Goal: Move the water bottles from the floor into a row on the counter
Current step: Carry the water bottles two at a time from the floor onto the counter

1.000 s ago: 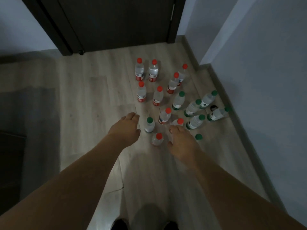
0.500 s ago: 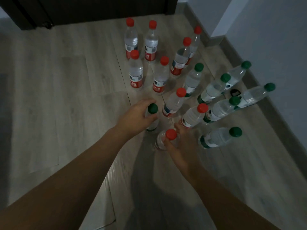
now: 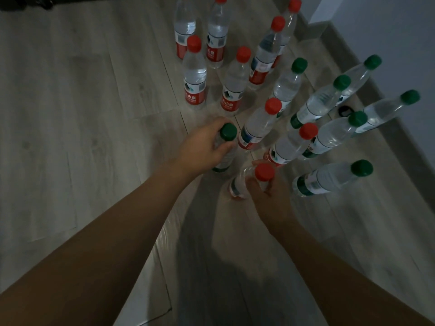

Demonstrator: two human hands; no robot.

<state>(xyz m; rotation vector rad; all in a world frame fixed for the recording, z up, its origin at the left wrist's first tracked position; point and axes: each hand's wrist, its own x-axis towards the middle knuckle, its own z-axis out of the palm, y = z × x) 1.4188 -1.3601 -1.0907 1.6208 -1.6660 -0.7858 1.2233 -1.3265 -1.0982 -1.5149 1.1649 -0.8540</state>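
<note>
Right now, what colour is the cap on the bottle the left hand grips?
Green cap on the bottle, clearest in the head view.

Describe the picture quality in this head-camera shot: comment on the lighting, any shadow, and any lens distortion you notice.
Head view: the light is dim and the colours look muted. A soft dark shadow falls on the floor between the forearms. Wide-angle distortion makes the upright bottles fan outward, so the green-capped bottles on the right appear to lean toward the wall. The far bottles are cut off at the top edge.
</note>
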